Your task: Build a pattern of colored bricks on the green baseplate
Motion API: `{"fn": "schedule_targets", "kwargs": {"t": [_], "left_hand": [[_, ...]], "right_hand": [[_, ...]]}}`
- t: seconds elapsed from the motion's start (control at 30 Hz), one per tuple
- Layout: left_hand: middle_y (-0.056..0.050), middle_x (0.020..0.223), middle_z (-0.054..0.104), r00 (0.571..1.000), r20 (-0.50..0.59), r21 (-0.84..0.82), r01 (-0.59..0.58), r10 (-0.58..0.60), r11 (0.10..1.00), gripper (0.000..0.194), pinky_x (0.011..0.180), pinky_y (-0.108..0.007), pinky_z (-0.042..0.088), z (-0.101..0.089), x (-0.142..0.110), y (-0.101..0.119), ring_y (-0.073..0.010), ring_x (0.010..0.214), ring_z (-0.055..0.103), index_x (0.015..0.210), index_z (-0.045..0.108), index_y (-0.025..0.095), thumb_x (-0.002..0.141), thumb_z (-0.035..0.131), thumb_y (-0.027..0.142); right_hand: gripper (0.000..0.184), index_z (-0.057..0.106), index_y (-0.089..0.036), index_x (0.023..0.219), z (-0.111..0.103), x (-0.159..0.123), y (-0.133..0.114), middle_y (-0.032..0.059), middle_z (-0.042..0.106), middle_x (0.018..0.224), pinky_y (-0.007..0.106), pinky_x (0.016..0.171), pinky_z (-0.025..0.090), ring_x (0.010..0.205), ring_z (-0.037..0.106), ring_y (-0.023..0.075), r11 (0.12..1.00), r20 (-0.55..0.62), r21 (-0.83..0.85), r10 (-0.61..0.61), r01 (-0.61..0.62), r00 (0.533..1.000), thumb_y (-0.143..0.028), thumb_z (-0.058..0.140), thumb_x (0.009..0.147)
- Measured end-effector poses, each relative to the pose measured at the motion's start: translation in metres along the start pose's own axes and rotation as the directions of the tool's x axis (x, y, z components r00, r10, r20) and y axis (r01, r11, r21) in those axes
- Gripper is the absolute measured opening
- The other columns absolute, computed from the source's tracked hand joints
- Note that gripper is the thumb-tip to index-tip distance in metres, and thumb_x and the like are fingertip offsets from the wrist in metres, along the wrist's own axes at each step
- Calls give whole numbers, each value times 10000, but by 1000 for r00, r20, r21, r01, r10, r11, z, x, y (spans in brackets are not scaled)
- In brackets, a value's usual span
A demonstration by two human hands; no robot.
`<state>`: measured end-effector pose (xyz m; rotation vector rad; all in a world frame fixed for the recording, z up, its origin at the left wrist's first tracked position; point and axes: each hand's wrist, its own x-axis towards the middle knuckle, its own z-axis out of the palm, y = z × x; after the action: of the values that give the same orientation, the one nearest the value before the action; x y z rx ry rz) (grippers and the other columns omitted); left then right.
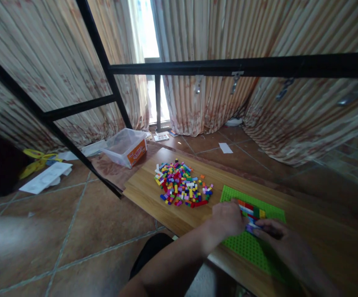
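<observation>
A green baseplate (253,247) lies on the wooden board (148,198), carrying several joined toy bricks (249,208) in red, orange, white, green and yellow. Over its left part is my left hand (228,216), its fingers curled against the near side of the built bricks; its fingertips are partly hidden. From the right, my right hand (274,235) pinches a purple brick (250,227) between thumb and fingers, low beside the rows. Whether that brick is pressed onto the plate I cannot tell. To the left spreads a heap of loose coloured bricks (181,183).
A clear plastic box (125,146) with an orange label stands on the floor past the board's far left end. Black metal bars (203,68) cross in front of striped curtains (194,33). White panels (45,177) and a yellow object (38,161) lie at the left.
</observation>
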<state>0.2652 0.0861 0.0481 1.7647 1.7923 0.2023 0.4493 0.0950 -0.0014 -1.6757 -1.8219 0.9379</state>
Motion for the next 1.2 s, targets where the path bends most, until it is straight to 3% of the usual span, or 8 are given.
{"fn": "schedule_targets", "kwargs": {"t": [0.27,0.57,0.73,0.83,0.9,1.0,1.1,1.2], "left_hand": [[-136,1121,697,1000,6,-22,15,-15,1000,448,867,-366,548,1,-3,0,-283,1063,656,1180,562,190,822,531,458],[-160,1054,707,991,-83,-25,-105,103,994,419,826,-378,560,7,-11,-7,-287,1004,675,1152,586,141,856,481,419],[-105,943,730,978,-103,-46,-189,184,981,363,756,-340,551,-9,-5,-25,-266,917,688,1021,670,198,844,501,465],[-59,907,737,956,-279,-125,-126,87,984,319,743,-278,523,-39,-1,-53,-201,852,684,1006,692,221,877,460,397],[-50,920,739,910,-413,-181,-30,-49,983,301,762,-254,501,-67,0,-83,-177,857,675,983,704,210,886,444,327],[-81,1070,723,740,-563,-286,243,-368,927,321,833,-267,475,-107,-3,-137,-197,986,653,1075,696,195,851,467,211],[-137,1169,684,632,-581,-303,417,-513,857,369,887,-275,445,-130,-13,-190,-228,1084,620,1147,669,139,815,512,176],[-143,1104,706,631,-519,-327,476,-576,816,337,823,-250,456,-132,-21,-226,-228,1039,632,1077,696,111,810,567,271]], "right_hand": [[298,712,-238,823,0,-1,4,50,742,872,364,719,556,801,697,262,998,32,-26,-64,65,997,-501,658,694],[374,726,-231,846,-2,2,9,65,753,870,354,663,556,769,706,274,995,19,-79,-53,54,998,-553,682,662],[338,735,-265,806,-4,4,8,46,761,783,353,573,558,670,710,280,996,28,-74,-42,44,999,-558,696,642],[352,742,-281,821,-2,4,8,39,770,864,360,640,577,779,724,293,995,34,-78,-60,62,998,-588,662,668],[376,740,-285,838,-1,3,9,34,769,909,366,693,579,841,722,293,991,28,-112,-65,68,998,-612,645,679],[393,734,-287,867,-1,3,14,34,766,931,364,708,576,848,720,286,984,28,-159,-76,79,997,-624,623,698],[398,728,-288,881,-1,4,16,34,763,961,356,682,574,852,719,285,979,46,-177,-93,100,995,-625,598,714],[407,718,-288,880,1,5,15,31,757,965,365,709,571,854,715,280,977,66,-191,-86,97,994,-636,574,724]]}}
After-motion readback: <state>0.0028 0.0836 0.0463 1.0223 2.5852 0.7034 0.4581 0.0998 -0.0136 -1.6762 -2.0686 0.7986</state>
